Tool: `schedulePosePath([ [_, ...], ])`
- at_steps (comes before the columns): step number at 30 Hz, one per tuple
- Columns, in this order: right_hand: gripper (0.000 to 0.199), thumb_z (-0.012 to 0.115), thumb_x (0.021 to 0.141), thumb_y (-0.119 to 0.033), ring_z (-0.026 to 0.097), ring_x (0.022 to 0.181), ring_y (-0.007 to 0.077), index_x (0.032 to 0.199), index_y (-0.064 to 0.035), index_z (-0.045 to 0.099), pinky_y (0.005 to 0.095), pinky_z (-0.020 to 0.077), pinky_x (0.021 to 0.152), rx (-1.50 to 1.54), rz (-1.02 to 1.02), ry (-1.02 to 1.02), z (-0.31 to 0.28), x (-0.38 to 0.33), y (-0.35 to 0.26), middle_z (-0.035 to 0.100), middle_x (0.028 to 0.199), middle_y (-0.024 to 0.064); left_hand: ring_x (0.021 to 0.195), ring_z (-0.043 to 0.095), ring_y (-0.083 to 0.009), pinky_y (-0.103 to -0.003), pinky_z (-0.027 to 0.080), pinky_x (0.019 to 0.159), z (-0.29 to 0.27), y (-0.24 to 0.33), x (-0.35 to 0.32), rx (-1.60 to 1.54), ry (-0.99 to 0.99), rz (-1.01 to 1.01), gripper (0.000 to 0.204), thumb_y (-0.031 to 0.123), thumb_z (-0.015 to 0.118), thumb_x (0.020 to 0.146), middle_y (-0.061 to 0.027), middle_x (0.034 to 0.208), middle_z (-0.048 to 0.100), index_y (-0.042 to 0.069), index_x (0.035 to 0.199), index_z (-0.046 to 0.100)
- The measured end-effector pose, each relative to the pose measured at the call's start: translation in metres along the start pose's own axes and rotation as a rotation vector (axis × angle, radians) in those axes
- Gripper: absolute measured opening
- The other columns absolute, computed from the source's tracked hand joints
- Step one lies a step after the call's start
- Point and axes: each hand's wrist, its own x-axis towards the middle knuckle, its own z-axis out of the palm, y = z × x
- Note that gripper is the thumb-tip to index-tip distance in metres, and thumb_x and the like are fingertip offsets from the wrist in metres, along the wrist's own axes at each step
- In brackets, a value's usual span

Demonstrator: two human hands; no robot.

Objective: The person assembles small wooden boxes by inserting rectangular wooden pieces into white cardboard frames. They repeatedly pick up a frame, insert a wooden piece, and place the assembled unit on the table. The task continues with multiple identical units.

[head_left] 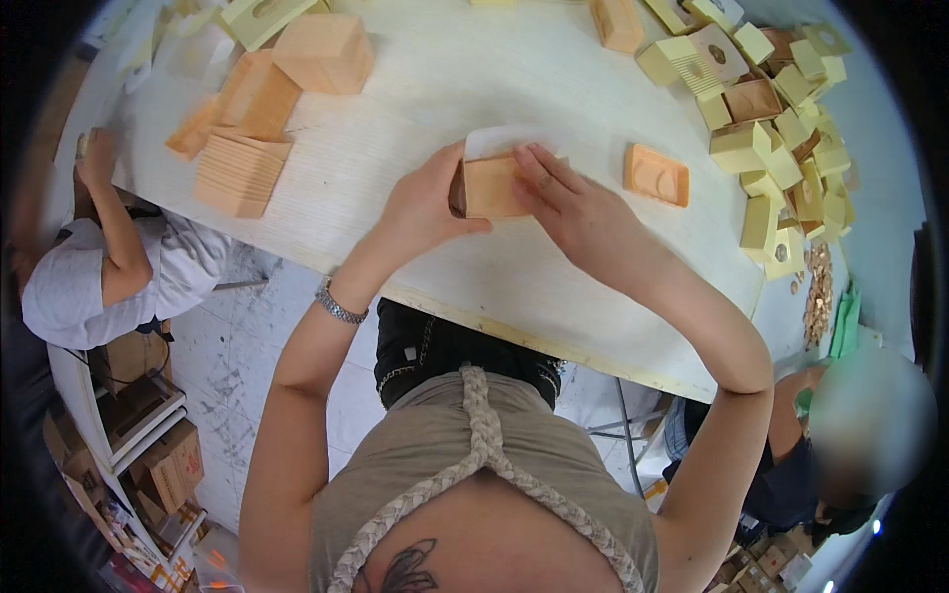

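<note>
A small peach-coloured paper box (491,190) is between my hands over the table, near its front edge. My left hand (425,205) is closed round the box's left side, thumb along the bottom edge. My right hand (585,219) is closed on the right end, its fingers together and laid across the face; part of the box is hidden under them. A whitish translucent piece (499,140) sticks up behind the box; how it is joined I cannot tell. To the right lies a shallow peach tray (656,176) with an oval recess.
At left stand stacked peach sleeves (239,176) and a larger peach block (324,54). Many pale yellow boxes (743,148) heap at the right, beside small copper-coloured pieces (818,292). One person (124,267) sits at left, another (791,465) at right. Shelves with cartons (170,465) stand lower left.
</note>
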Motion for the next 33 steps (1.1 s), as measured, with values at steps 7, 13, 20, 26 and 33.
schedulePosePath([
  [7, 0.039, 0.063, 0.074, -0.008, 0.057, 0.101, 0.0272, 0.111, 0.0044, 0.065, 0.0345, 0.0519, 0.083, -0.038, 0.168, 0.094, 0.022, -0.008, -0.015, 0.06, 0.125, 0.0141, 0.103, 0.064, -0.0341, -0.039, 0.052, 0.084, 0.006, -0.007, 0.004, 0.019, 0.034, 0.025, 0.086, 0.024, 0.092, 0.059, -0.0159, 0.112, 0.064, 0.005, 0.128, 0.045],
  [13, 0.039, 0.063, 0.072, -0.004, 0.059, 0.096, 0.0257, 0.109, 0.0069, 0.063, 0.0338, 0.0524, 0.079, 0.042, 0.144, 0.072, 0.009, -0.013, -0.013, 0.061, 0.123, 0.0202, 0.101, 0.064, -0.0353, -0.04, 0.053, 0.081, 0.007, -0.002, 0.001, 0.089, 0.056, 0.035, 0.085, 0.03, 0.092, 0.059, -0.018, 0.11, 0.064, 0.003, 0.123, 0.044],
  [20, 0.031, 0.064, 0.074, -0.003, 0.064, 0.082, 0.0301, 0.105, 0.0035, 0.063, 0.0402, 0.0531, 0.07, 0.153, 0.591, -0.122, -0.005, 0.004, -0.026, 0.069, 0.099, 0.0152, 0.096, 0.065, -0.0371, -0.041, 0.054, 0.076, 0.014, -0.009, -0.001, 0.159, 0.133, 0.082, 0.085, 0.034, 0.093, 0.058, -0.0196, 0.105, 0.064, 0.001, 0.119, 0.043],
  [26, 0.025, 0.064, 0.083, -0.005, 0.06, 0.073, 0.031, 0.107, -0.0007, 0.064, 0.0391, 0.0504, 0.064, 0.343, 0.651, -0.06, 0.007, 0.0, -0.029, 0.068, 0.094, 0.0146, 0.096, 0.065, -0.0377, -0.042, 0.053, 0.076, 0.013, -0.01, -0.002, 0.165, 0.143, 0.07, 0.084, 0.034, 0.092, 0.059, -0.02, 0.104, 0.064, 0.001, 0.118, 0.043],
  [33, 0.03, 0.064, 0.07, -0.007, 0.057, 0.073, 0.0181, 0.098, 0.0024, 0.067, 0.0304, 0.0447, 0.063, -0.35, 0.269, -0.015, 0.016, 0.0, -0.027, 0.07, 0.102, 0.0092, 0.098, 0.064, -0.0381, -0.043, 0.053, 0.078, 0.014, -0.012, -0.003, 0.166, 0.138, 0.032, 0.081, 0.033, 0.091, 0.059, -0.0186, 0.107, 0.062, 0.002, 0.118, 0.045],
])
